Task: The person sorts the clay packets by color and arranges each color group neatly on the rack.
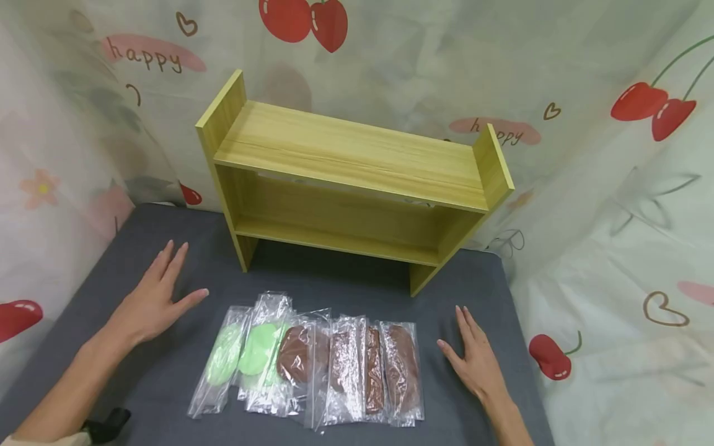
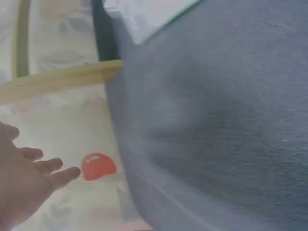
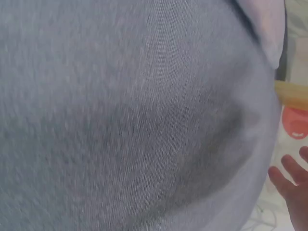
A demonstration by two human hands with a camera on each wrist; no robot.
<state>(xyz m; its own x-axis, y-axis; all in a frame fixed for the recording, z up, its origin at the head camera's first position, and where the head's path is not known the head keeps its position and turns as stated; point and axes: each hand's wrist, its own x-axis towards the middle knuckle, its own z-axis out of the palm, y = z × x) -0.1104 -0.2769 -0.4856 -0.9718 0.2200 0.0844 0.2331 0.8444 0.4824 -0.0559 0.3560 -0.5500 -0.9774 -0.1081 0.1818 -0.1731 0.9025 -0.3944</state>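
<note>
My left hand (image 1: 150,306) hovers at the left of the grey table with fingers spread, holding nothing. On the right, my right hand (image 1: 476,359) is likewise stretched out and holds nothing. Between them lies a row of several clear plastic bags. The left ones hold light green rounded pieces (image 1: 223,358). Next to these comes a brown rounded piece (image 1: 292,354), then a brown rectangular piece (image 1: 343,365), a narrow brown piece (image 1: 374,378) and a longer brown piece (image 1: 403,365) nearest my right hand. What the pieces are, I cannot tell. Some bags overlap.
A light wooden two-tier shelf (image 1: 351,148) stands behind the bags, its side panels rising above the top board. Dark grey cloth covers the table (image 1: 334,272). Printed curtains (image 1: 390,56) with cherries and hearts enclose the back and sides. A black strap (image 1: 108,426) lies near my left forearm.
</note>
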